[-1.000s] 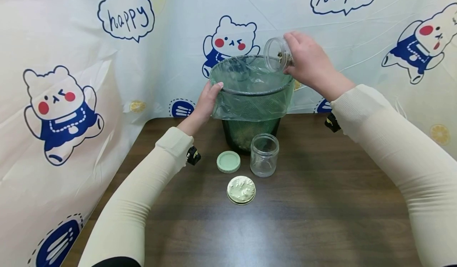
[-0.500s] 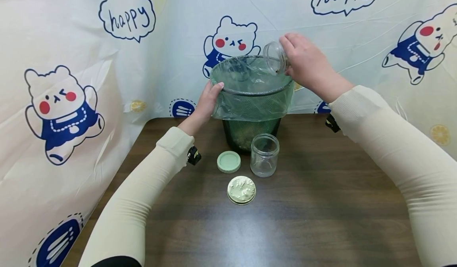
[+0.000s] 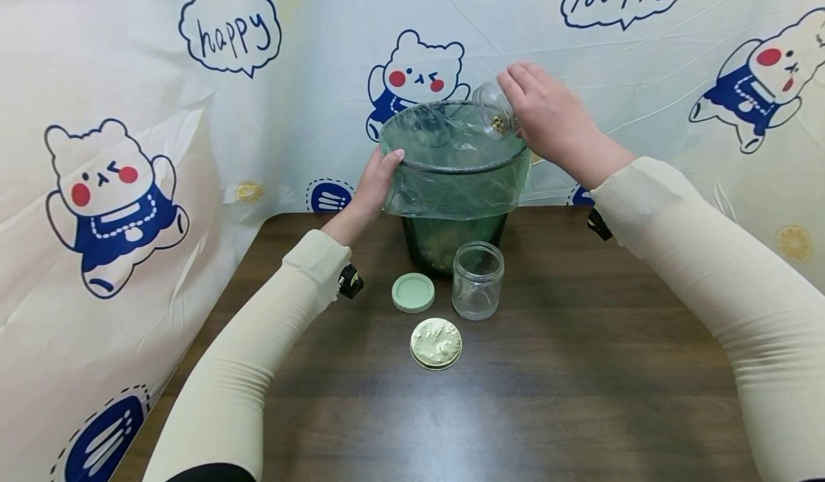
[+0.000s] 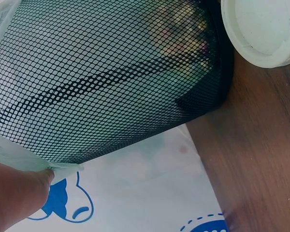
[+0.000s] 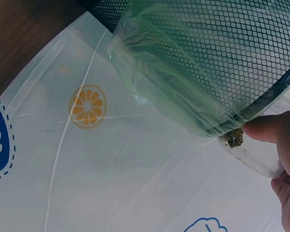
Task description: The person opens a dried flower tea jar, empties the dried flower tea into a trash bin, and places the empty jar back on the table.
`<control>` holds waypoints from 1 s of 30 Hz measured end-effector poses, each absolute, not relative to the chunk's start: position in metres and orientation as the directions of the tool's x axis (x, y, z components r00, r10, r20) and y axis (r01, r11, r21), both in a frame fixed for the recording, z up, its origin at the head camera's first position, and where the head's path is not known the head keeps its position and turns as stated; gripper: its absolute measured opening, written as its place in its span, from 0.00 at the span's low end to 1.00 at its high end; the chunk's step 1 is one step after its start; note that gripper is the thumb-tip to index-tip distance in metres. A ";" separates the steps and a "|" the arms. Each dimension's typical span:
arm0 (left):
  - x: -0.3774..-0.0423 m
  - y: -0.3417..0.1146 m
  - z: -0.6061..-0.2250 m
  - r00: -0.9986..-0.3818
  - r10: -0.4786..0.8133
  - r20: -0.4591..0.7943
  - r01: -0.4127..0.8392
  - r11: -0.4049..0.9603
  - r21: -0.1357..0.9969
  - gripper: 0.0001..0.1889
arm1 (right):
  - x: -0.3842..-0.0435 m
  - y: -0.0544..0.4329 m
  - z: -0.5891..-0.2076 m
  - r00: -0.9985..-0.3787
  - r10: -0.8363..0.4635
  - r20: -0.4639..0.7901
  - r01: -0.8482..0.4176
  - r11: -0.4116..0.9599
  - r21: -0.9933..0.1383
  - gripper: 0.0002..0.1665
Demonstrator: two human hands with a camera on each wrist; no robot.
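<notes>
My right hand (image 3: 548,120) grips a clear jar (image 3: 491,106), tipped over the right rim of a black mesh bin (image 3: 454,242). Small brown-yellow dried bits (image 5: 233,138) lie inside the jar, and they also show in the head view. A thin green bag (image 3: 457,195) lines the bin and folds down over its rim. At the bin's left rim, my left hand (image 3: 372,185) holds the edge, thumb on the bag and the other fingers mostly hidden. Through the mesh in the left wrist view, blurred yellowish and pinkish contents (image 4: 181,31) show near the bottom.
A second clear jar (image 3: 477,288) stands upright and uncapped in front of the bin. Beside it lie a pale green lid (image 3: 413,293) and a shiny, bumpy-topped lid (image 3: 435,343). The brown table (image 3: 548,382) meets a printed cloth backdrop (image 3: 322,74) behind the bin.
My right hand has tilted the jar further and moved it slightly down and left over the bin. The bits inside have shifted. My left hand stays on the rim.
</notes>
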State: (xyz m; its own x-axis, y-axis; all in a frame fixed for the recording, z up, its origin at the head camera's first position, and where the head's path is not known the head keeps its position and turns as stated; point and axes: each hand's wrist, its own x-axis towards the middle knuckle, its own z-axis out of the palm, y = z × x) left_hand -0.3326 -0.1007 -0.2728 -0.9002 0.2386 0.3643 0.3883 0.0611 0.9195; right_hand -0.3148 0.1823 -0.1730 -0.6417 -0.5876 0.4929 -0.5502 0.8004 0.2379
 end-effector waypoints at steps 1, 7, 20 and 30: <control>-0.332 -0.101 -0.273 -0.901 0.237 0.365 0.388 0.061 0.919 0.29 | -0.315 0.182 -0.173 -0.632 -0.596 0.495 -0.551 0.795 0.253 0.48; -0.333 -0.100 -0.273 -0.901 0.229 0.369 0.390 0.053 0.919 0.28 | -0.317 0.182 -0.176 -0.553 -0.648 0.524 -0.565 0.754 0.336 0.45; -0.331 -0.099 -0.273 -0.899 0.231 0.373 0.391 0.038 0.920 0.28 | -0.316 0.179 -0.177 -0.544 -0.681 0.491 -0.558 0.730 0.394 0.36; -0.331 -0.099 -0.273 -0.901 0.224 0.371 0.391 0.054 0.919 0.29 | -0.316 0.177 -0.177 -0.493 -0.720 0.488 -0.534 0.693 0.484 0.33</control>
